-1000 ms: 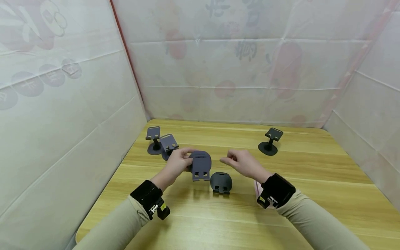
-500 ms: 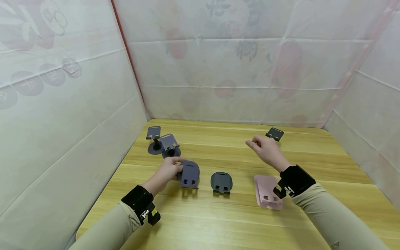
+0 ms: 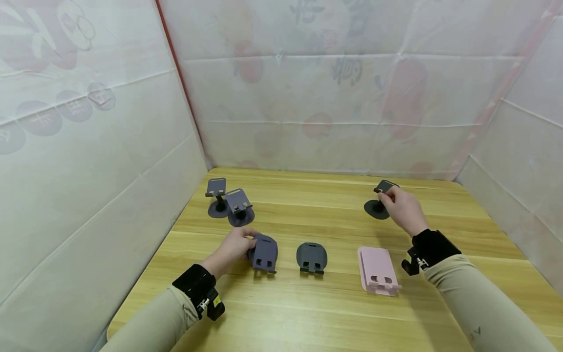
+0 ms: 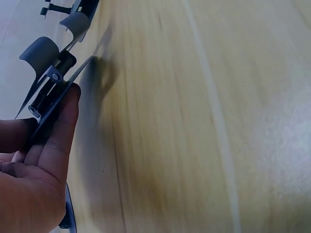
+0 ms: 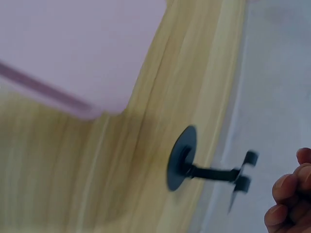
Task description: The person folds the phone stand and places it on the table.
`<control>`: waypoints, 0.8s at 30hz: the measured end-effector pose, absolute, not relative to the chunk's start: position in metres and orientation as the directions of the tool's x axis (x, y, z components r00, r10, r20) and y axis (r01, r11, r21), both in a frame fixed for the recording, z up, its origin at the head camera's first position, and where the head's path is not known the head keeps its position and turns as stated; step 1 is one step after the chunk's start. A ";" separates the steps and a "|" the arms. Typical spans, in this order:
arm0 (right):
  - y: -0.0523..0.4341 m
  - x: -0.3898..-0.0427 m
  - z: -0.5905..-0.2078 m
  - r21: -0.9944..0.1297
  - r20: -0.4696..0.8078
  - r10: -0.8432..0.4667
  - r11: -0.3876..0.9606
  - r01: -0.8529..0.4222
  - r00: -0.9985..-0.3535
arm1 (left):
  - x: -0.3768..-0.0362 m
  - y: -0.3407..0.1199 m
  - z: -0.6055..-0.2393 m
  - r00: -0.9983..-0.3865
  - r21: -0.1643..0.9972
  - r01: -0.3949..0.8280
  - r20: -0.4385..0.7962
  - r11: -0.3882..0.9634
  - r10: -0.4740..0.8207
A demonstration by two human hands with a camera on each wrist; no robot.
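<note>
My left hand (image 3: 230,248) pinches a folded purple-grey phone stand (image 3: 266,254) by its round base, thumb on one side and fingers on the other. The left wrist view shows this stand (image 4: 40,54) tilted, its base edge close over the tabletop. At the back right, my right hand (image 3: 403,209) overlaps a dark, raised phone stand (image 3: 375,210) in the head view. From the right wrist, the loosely curled fingers (image 5: 284,189) appear apart from that stand (image 5: 182,160), beside its holder plate, with nothing between them.
Two raised purple-grey phone stands (image 3: 217,187) (image 3: 239,199) stand close together at the back left. A folded dark grey stand (image 3: 312,256) lies mid-table. A folded pink stand (image 3: 377,269) lies right of it. Printed sheeting (image 3: 281,98) walls the wooden table (image 3: 308,318).
My left hand has moved left and lower with the purple-grey stand. My right hand has travelled right and back to the dark stand, uncovering the pink one.
</note>
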State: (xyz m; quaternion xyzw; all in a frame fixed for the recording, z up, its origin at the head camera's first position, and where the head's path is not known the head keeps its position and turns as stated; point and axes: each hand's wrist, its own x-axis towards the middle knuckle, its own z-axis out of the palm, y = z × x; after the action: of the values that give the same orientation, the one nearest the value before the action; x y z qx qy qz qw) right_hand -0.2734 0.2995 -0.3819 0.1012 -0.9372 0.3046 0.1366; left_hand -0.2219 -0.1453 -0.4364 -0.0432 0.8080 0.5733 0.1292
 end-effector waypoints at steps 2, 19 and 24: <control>0.306 -0.275 -0.386 -0.552 0.306 -0.087 0.795 -0.251 -0.948 | -0.222 -0.146 -0.439 -0.963 0.910 -0.220 -0.260 0.352 0.071; 0.324 -0.280 -0.397 -0.515 0.164 0.031 0.855 -0.058 -0.986 | -0.223 -0.146 -0.440 -0.979 0.816 -0.143 -0.200 0.560 0.043; 0.323 -0.283 -0.400 -0.493 0.177 -0.025 0.863 -0.111 -0.984 | -0.224 -0.147 -0.441 -0.991 0.745 -0.055 -0.123 0.665 0.056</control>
State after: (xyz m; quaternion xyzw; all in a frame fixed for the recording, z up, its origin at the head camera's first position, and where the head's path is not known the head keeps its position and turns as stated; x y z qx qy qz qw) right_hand -0.2830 0.3234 -0.3997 0.0353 -0.9616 0.2593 0.0823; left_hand -0.2242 -0.1471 -0.4408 0.0002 0.9099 0.4092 0.0679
